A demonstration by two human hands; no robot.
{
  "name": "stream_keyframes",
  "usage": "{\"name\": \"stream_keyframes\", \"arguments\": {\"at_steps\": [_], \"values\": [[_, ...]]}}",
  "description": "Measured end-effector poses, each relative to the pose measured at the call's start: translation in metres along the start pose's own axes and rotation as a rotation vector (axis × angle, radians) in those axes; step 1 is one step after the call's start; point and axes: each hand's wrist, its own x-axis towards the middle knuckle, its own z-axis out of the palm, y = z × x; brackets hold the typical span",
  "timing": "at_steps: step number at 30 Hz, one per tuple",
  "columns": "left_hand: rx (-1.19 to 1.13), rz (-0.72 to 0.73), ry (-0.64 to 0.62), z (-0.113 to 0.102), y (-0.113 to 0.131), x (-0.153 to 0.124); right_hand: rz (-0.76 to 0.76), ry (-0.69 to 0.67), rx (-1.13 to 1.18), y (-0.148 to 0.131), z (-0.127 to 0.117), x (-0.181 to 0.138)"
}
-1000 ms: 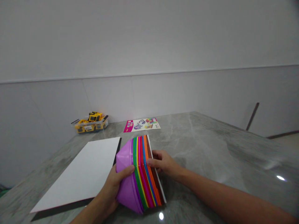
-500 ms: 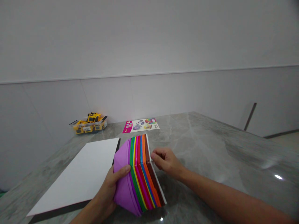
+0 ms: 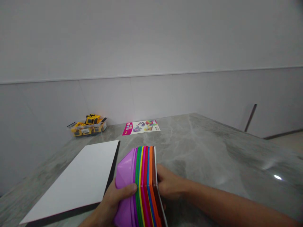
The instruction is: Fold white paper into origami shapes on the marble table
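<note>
A white rectangular flat board [image 3: 71,179] lies along the left edge of the grey marbled desk [image 3: 203,151]; a black flat sheet [image 3: 113,165] shows beneath its right and near edges. No writing is visible on either. At the desk's far left corner stands a clear plastic open-topped box [image 3: 96,126] filled with yellow and black toy parts [image 3: 92,119]. It bears a white label [image 3: 85,130], print too small to read.

The left hand [image 3: 115,197] is partly closed on a nested stack of coloured glossy plastic vessels [image 3: 140,186], thumb laid across the purple side; its fingers are hidden beyond. The stack is held on its side between the hands at the near part of the desk, tapered purple end to the left, rims running through green, yellow, magenta, red, blue and orange to brown and white at the right. Whether it touches the desk cannot be told.

Near the far edge lies a white printed booklet [image 3: 146,126], toy pictures on its face and white characters, illegible, on its magenta left band.

The right hand [image 3: 170,183] is against the white end, fingers curled out of sight behind it; its opening and hold cannot be determined.
</note>
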Motion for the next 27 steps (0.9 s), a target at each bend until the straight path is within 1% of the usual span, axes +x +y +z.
{"name": "stream_keyframes", "arguments": {"at_steps": [5,8,10,12,14,16,18,19,22,23,25,27], "values": [[0.013,-0.003,0.074,0.003,0.005,0.000,-0.010,0.007,-0.027,0.004,-0.001,0.004],[-0.035,-0.021,0.123,0.001,0.012,0.006,-0.002,0.101,0.008,0.012,-0.009,0.006],[-0.071,0.015,0.146,-0.002,0.016,0.012,0.029,0.174,0.092,0.017,-0.015,0.008],[-0.087,0.072,0.116,-0.006,0.019,0.016,0.057,0.248,0.189,0.020,-0.020,0.008],[-0.071,0.056,0.059,-0.009,0.021,0.018,0.077,0.314,0.261,0.022,-0.024,0.008],[-0.032,0.057,0.037,-0.010,0.022,0.019,0.081,0.357,0.287,0.023,-0.027,0.009],[-0.006,0.109,0.062,-0.010,0.022,0.019,0.073,0.388,0.250,0.023,-0.029,0.010],[-0.002,0.110,0.070,-0.010,0.021,0.020,0.061,0.409,0.216,0.023,-0.029,0.011],[0.003,0.024,0.043,-0.008,0.016,0.021,0.023,0.442,0.035,0.021,-0.029,0.012],[0.008,0.001,0.025,-0.007,0.013,0.022,0.014,0.433,-0.038,0.019,-0.028,0.012],[0.029,0.008,0.007,-0.005,0.007,0.021,0.013,0.380,-0.153,0.015,-0.024,0.009],[0.045,0.006,-0.010,-0.003,0.002,0.019,0.055,0.317,-0.187,0.013,-0.018,0.006]]}}
